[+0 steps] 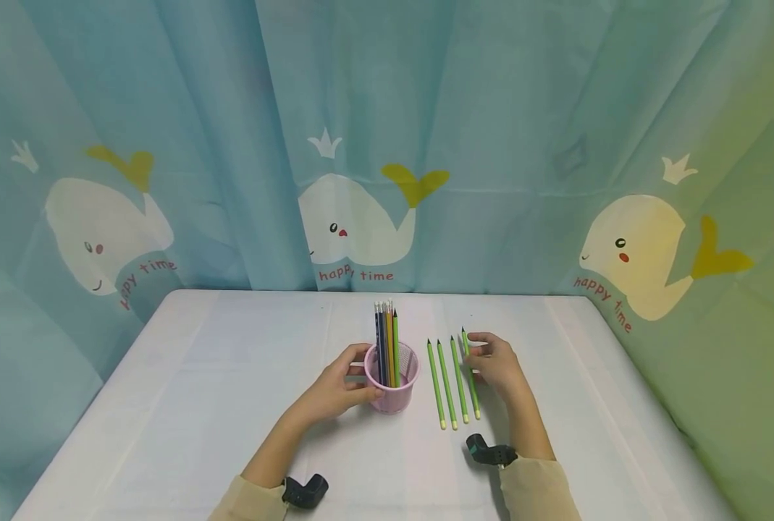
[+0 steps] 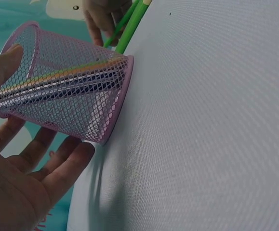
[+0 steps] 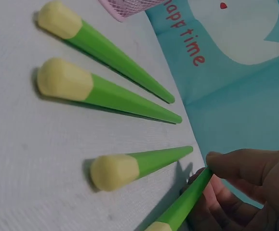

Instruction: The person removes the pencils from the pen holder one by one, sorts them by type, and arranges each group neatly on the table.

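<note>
A pink mesh pencil cup stands upright on the table. In it lean several dark pencils, a yellowish one and a green one. My left hand holds the cup from the left, thumb at the front near the rim and fingers round the far side; the left wrist view shows the cup between thumb and fingers. To the right of the cup, several green pencils lie side by side with pale ends towards me. My right hand pinches the rightmost green pencil between thumb and fingers.
The white table reaches back to a blue-green curtain printed with whales. The other green pencils lie between the cup and my right hand. A black strap-on device sits on each wrist.
</note>
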`<action>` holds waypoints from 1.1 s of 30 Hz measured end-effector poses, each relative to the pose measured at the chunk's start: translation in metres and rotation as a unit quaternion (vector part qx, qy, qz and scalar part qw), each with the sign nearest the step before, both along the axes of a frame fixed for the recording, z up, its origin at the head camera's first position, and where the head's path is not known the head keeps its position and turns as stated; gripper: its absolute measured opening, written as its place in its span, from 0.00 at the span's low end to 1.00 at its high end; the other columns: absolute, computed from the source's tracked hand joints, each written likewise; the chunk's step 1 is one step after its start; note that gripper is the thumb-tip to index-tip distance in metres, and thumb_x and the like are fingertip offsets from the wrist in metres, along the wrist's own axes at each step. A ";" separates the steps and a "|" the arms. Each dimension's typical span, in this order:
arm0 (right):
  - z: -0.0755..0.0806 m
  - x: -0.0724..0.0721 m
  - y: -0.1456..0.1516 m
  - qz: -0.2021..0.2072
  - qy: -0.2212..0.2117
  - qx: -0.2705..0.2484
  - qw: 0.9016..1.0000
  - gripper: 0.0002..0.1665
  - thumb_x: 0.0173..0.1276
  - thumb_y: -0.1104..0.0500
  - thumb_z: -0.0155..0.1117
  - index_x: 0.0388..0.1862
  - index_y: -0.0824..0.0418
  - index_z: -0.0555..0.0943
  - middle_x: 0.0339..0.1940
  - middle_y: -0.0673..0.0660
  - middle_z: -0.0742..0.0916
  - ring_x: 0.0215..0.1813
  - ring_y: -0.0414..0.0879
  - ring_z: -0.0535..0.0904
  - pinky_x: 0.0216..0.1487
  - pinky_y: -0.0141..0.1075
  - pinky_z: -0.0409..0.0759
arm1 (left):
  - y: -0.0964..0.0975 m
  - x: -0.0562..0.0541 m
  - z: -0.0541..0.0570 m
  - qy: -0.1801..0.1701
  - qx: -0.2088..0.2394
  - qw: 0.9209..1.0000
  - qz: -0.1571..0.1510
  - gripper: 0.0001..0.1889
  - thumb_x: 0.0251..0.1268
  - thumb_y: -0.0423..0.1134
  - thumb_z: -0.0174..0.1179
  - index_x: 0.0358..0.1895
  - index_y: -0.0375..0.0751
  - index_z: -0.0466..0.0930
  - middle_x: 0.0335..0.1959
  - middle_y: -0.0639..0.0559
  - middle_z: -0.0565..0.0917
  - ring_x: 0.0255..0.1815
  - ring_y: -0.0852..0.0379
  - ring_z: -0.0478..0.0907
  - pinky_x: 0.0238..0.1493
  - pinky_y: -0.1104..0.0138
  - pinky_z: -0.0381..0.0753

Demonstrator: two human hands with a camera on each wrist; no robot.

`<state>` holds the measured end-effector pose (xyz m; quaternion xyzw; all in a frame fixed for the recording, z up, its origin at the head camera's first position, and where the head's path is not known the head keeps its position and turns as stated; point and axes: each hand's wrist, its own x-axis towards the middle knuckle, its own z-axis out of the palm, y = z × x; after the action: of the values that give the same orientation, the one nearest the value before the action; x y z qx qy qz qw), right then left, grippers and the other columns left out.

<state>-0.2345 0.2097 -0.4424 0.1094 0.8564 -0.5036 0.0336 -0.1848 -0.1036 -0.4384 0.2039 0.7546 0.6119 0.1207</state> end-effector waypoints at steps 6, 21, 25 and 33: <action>0.000 0.001 -0.001 -0.001 0.002 0.018 1.000 0.33 0.61 0.68 0.69 0.66 0.62 0.74 0.47 0.62 0.83 0.44 0.52 0.81 0.39 0.39 0.87 | 0.000 0.001 0.002 0.004 0.000 1.000 -0.002 0.38 0.60 0.37 0.71 0.71 0.43 0.61 0.66 0.39 0.71 0.64 0.40 0.75 0.61 0.57 0.81; 0.000 0.002 -0.005 -0.006 0.003 0.059 0.998 0.31 0.58 0.67 0.72 0.62 0.62 0.77 0.45 0.62 0.84 0.43 0.52 0.83 0.38 0.38 0.88 | 0.000 0.000 0.001 0.009 -0.006 1.000 -0.002 0.37 0.61 0.38 0.70 0.71 0.41 0.62 0.65 0.37 0.71 0.63 0.39 0.75 0.60 0.56 0.81; 0.001 0.003 -0.007 -0.006 0.003 0.066 0.998 0.30 0.58 0.68 0.72 0.61 0.62 0.78 0.44 0.61 0.84 0.44 0.52 0.83 0.37 0.38 0.87 | 0.000 0.001 0.001 0.003 -0.003 1.000 0.001 0.37 0.60 0.37 0.71 0.71 0.43 0.62 0.65 0.39 0.72 0.64 0.40 0.75 0.60 0.58 0.82; 0.002 0.003 -0.008 -0.004 0.006 0.077 0.997 0.30 0.57 0.67 0.73 0.60 0.62 0.78 0.43 0.60 0.85 0.45 0.52 0.83 0.36 0.37 0.87 | -0.001 0.001 0.001 0.002 -0.002 1.000 0.001 0.37 0.60 0.37 0.71 0.71 0.44 0.62 0.65 0.40 0.72 0.64 0.41 0.75 0.60 0.58 0.82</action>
<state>-0.2311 0.2019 -0.4404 0.1118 0.8925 -0.4366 0.0177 -0.1837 -0.1041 -0.4376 0.2042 0.7564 0.6100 0.1185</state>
